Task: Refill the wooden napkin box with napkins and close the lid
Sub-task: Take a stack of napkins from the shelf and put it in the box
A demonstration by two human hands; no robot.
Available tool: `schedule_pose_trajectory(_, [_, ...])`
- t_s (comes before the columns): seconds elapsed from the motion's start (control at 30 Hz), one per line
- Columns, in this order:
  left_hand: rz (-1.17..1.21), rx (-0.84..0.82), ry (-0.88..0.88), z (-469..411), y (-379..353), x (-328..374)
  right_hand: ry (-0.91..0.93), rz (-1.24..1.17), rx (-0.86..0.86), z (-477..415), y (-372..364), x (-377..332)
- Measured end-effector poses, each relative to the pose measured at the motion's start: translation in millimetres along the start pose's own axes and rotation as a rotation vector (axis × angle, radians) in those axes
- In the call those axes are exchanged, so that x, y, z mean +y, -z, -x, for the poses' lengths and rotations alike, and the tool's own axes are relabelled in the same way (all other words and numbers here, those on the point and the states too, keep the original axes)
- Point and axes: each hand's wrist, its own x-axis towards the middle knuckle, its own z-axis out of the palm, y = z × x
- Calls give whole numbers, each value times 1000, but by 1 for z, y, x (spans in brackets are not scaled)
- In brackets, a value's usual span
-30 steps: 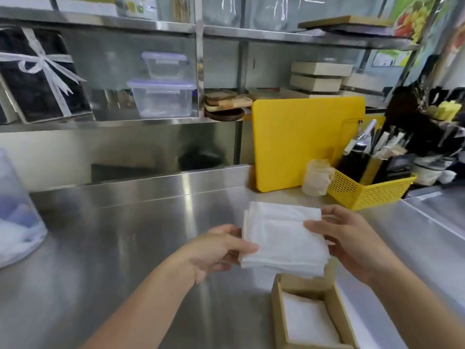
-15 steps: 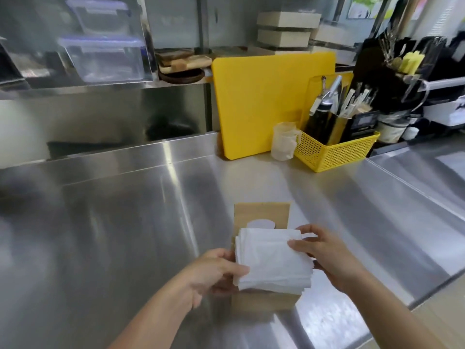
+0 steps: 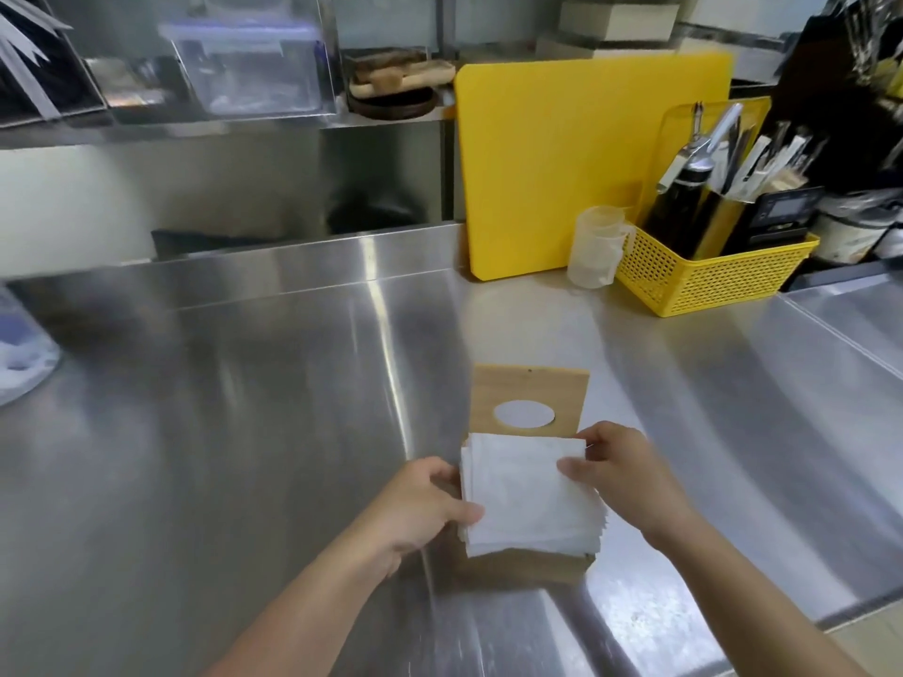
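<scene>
We hold a stack of white napkins [image 3: 530, 495] over the wooden napkin box [image 3: 525, 566], our left hand [image 3: 420, 505] gripping its left edge and our right hand [image 3: 620, 473] its right. The lid [image 3: 530, 390] lies open behind on the steel counter [image 3: 244, 432].

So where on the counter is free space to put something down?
Bare steel lies left of the napkin box, and between the lid and the yellow board. It is crowded around the yellow basket and plastic cup.
</scene>
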Motion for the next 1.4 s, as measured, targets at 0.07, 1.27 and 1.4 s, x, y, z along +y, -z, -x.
schedule_pose_trajectory(0.07, [-41,43,-21,-1,-2,0,36,113,36,-2,-2,-2])
schedule_pose_trajectory(1.27, [-1355,7,-835,-33,-10,11,522,1021,-122,4,7,12])
schedule_pose_trajectory(1.4, [-1497,-16,-759,-40,-16,17,431,1090,-105,4,0,4])
